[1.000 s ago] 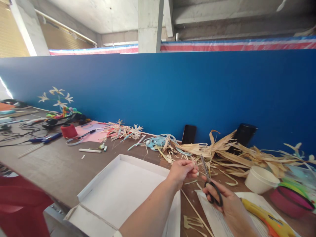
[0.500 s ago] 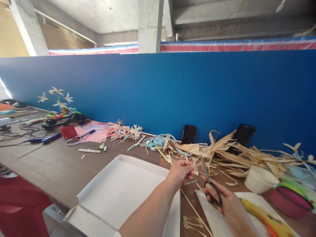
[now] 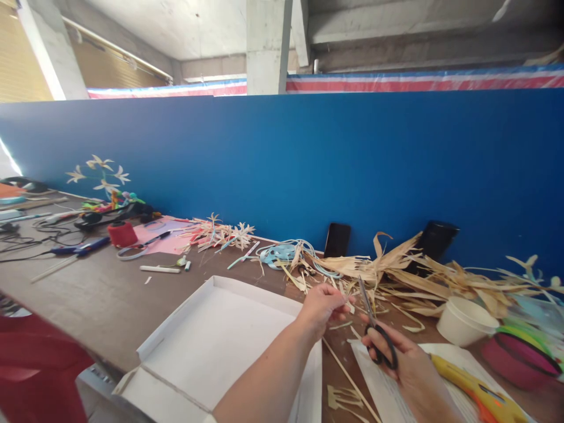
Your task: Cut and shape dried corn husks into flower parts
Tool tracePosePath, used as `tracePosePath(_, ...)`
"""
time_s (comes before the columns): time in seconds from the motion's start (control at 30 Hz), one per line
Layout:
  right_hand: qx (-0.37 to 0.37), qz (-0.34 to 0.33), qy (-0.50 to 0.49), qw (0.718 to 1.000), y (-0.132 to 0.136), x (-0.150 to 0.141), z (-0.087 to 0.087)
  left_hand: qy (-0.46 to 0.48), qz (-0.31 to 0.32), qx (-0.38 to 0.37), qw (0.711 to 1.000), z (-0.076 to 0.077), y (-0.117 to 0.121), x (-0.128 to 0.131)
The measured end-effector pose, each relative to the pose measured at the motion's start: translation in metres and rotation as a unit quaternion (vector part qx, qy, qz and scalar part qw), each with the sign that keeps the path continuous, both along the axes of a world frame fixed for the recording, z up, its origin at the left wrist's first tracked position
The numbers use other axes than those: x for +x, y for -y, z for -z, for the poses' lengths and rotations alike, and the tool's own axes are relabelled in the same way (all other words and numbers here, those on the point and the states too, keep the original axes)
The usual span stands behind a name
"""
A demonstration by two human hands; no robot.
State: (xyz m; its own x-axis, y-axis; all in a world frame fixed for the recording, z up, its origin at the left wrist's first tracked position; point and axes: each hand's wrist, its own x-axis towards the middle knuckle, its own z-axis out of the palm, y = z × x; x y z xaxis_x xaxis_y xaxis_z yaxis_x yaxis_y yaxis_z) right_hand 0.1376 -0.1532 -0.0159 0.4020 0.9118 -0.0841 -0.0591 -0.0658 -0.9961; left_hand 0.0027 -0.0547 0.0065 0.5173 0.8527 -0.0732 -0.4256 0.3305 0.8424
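Observation:
My right hand (image 3: 396, 352) is closed around the black handles of a pair of scissors (image 3: 369, 311), whose blades point up and away from me. Just left of the blades, my left hand (image 3: 325, 308) is closed in a pinch. A small pale scrap seems to be between its fingertips, too small to make out. Beneath my left forearm lies an open white cardboard box (image 3: 229, 341). Dried tan husk strips (image 3: 374, 264) are heaped beyond both hands. Cut husk pieces (image 3: 343, 396) lie on the table near the box.
A yellow glue gun (image 3: 476, 388) rests on printed paper right of my hand. Beyond it stand a white bowl (image 3: 467, 322) and a pink container (image 3: 520, 358). A phone (image 3: 337, 239) leans on the blue partition (image 3: 282, 164). Husk flowers (image 3: 238, 235) and red tape (image 3: 122, 235) lie leftward.
The fingers of my left hand have shifted very slightly. My right hand and the scissors are almost unmoved.

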Motion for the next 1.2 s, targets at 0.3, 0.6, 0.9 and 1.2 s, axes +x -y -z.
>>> tracePosePath(0.3, -0.031, -0.041, -0.019, 0.998, -0.0015, 0.0042, 0.0059, 0.009, -0.004, -0.015, 1.000, -0.0018, 0.0016, 0.0005)
tracePosePath(0.6, -0.028, -0.023, -0.033, 0.999, -0.0020, -0.0001, -0.0005, 0.014, 0.055, -0.028, 0.998, 0.0058, -0.0019, 0.0015)
tracePosePath(0.9, -0.033, -0.026, -0.039, 0.998, -0.0010, 0.0007, -0.0003, 0.027, 0.027, -0.031, 0.999, 0.0059, -0.0036, 0.0037)
tracePosePath(1.2, -0.035, -0.034, -0.016, 0.999, 0.0002, 0.0028, 0.0038, 0.001, 0.028, -0.004, 1.000, 0.0003, -0.0018, 0.0016)
